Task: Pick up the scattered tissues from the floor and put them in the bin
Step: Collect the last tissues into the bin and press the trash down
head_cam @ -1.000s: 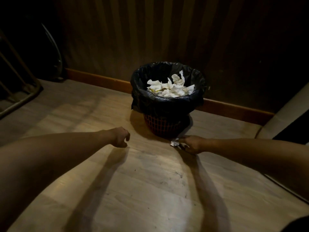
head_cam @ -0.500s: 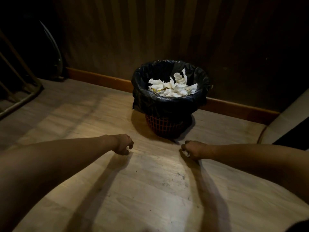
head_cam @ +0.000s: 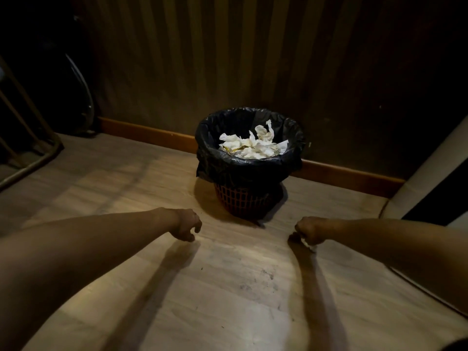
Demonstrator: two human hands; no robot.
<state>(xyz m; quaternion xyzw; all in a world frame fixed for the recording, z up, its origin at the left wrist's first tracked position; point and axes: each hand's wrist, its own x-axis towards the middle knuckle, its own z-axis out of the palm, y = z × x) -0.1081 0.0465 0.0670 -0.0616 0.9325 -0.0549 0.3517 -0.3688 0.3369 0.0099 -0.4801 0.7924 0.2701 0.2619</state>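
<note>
I see the bin [head_cam: 249, 198] standing on the wooden floor [head_cam: 228, 287] against the far wall, lined with a black bag [head_cam: 240, 168] and holding a heap of crumpled tissues [head_cam: 253, 146]. My right hand [head_cam: 310, 233] is curled into a fist near the bin, gripping a small white tissue [head_cam: 307, 244] that shows beneath the fingers. My left hand [head_cam: 187, 224] hangs loosely curled, holding nothing, just above the floor.

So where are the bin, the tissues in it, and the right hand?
bin [head_cam: 241, 202]: head view, red mesh wall.
tissues [head_cam: 253, 146]: head view, middle of pile.
right hand [head_cam: 310, 230]: head view, knuckles.
</note>
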